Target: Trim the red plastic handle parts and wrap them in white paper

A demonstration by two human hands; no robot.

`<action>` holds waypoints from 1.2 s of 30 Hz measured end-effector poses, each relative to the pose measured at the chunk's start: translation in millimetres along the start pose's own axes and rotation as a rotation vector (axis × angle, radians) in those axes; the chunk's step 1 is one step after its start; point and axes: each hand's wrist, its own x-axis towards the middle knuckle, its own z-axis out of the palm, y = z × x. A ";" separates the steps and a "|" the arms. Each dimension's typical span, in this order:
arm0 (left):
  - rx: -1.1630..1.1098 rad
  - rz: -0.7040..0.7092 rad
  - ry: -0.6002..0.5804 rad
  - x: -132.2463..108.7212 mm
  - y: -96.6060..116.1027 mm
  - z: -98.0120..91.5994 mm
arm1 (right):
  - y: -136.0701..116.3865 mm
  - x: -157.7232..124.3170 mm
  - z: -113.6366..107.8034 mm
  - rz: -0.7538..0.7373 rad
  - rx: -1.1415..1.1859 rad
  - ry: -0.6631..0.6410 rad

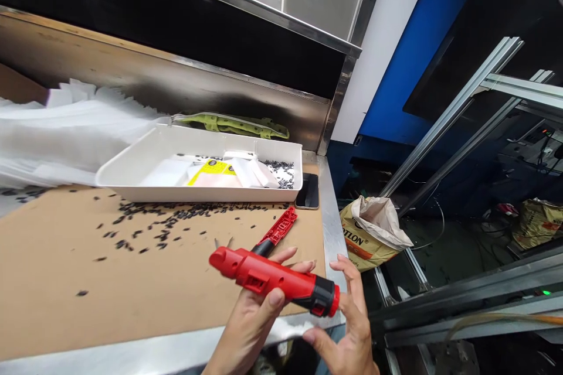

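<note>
The red plastic tool housing [272,278], with a black collar at its right end, lies across my left hand [255,310] just above the near right corner of the workbench [132,357]. It sits nearly level, its blunt red end pointing left and the black collar pointing right. My left hand is curled around its middle from below, thumb pressed on the near side and fingertips showing over the far side. My right hand [347,328] is spread, fingers loosely fanned, with the fingertips right at the collar end; I cannot tell whether they touch it.

Just behind the housing, a flat red plastic part [281,228] with a black end lies on the brown cardboard sheet [65,281] that covers the bench top. Small black pieces [167,217] are scattered over the cardboard, thickest along the front of a white plastic tray [132,179]. In the tray lie white packets, one with a yellow label [211,170], and more black pieces in its right end. A dark phone [308,190] lies just beside the tray's right end. Behind the tray, a green plastic part [233,124] rests against the steel back wall, and white foam sheets [65,123] are heaped at the left. Off the bench to the right, an open tan sack [373,234] sits on the floor.
</note>
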 end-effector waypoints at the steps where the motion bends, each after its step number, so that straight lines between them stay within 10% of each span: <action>1: -0.005 -0.003 0.001 0.1 -0.1 0.0 | 1.1 -2.4 0.8 0.037 0.034 0.010; 7: -0.048 -0.002 0.023 1.3 1.9 -2.3 | -0.7 -10.8 1.8 0.202 0.171 0.109; 18: -0.035 -0.062 -0.029 8.3 -4.8 -5.4 | -10.2 -8.8 14.1 0.293 0.354 -0.105; 36: -0.038 -0.263 -0.062 16.9 -7.1 -12.0 | -7.3 6.4 -3.6 -0.206 -0.300 0.059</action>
